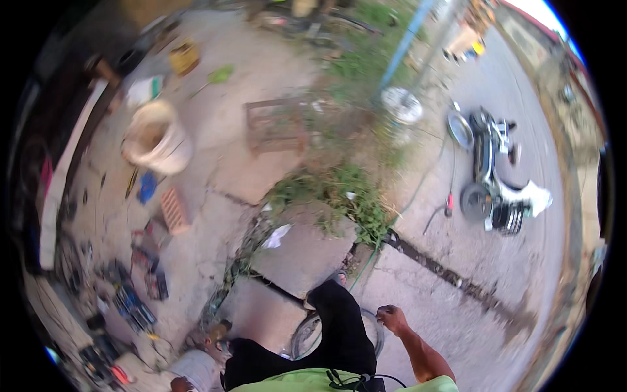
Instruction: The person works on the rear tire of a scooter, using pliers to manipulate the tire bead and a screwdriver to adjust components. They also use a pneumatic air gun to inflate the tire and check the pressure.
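My right hand [391, 319] hangs at my right side with its fingers curled in. Nothing shows in it. Beneath that arm is the concrete ground, and nearby a bicycle tyre [302, 336] lies flat around my black-trousered leg [331, 310]. At the lower edge, my left hand [181, 385] appears only as a dark patch beside a pale grey bucket [198, 367]. Its fingers are cut off by the picture's edge, so whether it grips the bucket cannot be made out. A brownish object [218, 332], too blurred to name, sits just beyond the bucket.
Left lie batteries [154, 286], a perforated brick [174, 211] and a large white bucket [157, 137]. Ahead stand a rusty metal frame [275, 126] and weeds [354, 196] along broken slabs. A scooter [486, 163] lies at the right. A green hose [408, 202] crosses the ground.
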Demonstrator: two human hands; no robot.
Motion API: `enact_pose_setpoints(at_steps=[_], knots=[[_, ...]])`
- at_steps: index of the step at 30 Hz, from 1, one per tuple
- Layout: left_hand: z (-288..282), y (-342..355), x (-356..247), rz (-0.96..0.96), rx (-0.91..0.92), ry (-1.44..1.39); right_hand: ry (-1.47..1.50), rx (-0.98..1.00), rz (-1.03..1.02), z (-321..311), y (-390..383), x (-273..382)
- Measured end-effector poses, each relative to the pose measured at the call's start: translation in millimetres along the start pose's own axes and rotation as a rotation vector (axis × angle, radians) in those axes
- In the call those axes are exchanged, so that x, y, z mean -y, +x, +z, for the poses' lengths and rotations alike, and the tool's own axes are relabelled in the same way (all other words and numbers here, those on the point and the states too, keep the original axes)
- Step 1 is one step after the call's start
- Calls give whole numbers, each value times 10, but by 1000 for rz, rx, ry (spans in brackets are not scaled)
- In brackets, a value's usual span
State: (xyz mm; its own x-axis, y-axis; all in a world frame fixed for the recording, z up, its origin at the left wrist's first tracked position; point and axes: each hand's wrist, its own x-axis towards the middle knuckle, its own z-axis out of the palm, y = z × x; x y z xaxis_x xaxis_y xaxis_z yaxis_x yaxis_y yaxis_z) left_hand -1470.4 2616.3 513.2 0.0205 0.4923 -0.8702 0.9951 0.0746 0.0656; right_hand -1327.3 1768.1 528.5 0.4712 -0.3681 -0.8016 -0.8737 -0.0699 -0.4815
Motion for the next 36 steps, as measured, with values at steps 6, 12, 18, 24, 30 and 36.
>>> enact_pose_setpoints(at_steps=[6,12,18,24,30,36], knots=[[2582,-1485,-2463,262,327,341,485,-227,156,-1637,719,-358],[5063,-3097,-4687,481,328,471,788,-233,367,-2959,931,-63],[7549,-4145,-6252,621,321,813,931,-345,305,-4292,2176,516],[12761,-5270,-7724,1420,577,1311,787,-392,136,-5547,4511,887],[16613,-6054,-6842,1763,861,1834,433,-559,71,-6223,7308,416],[19017,-5461,-5604,2169,922,1977,306,-565,189,-6968,9135,229]])
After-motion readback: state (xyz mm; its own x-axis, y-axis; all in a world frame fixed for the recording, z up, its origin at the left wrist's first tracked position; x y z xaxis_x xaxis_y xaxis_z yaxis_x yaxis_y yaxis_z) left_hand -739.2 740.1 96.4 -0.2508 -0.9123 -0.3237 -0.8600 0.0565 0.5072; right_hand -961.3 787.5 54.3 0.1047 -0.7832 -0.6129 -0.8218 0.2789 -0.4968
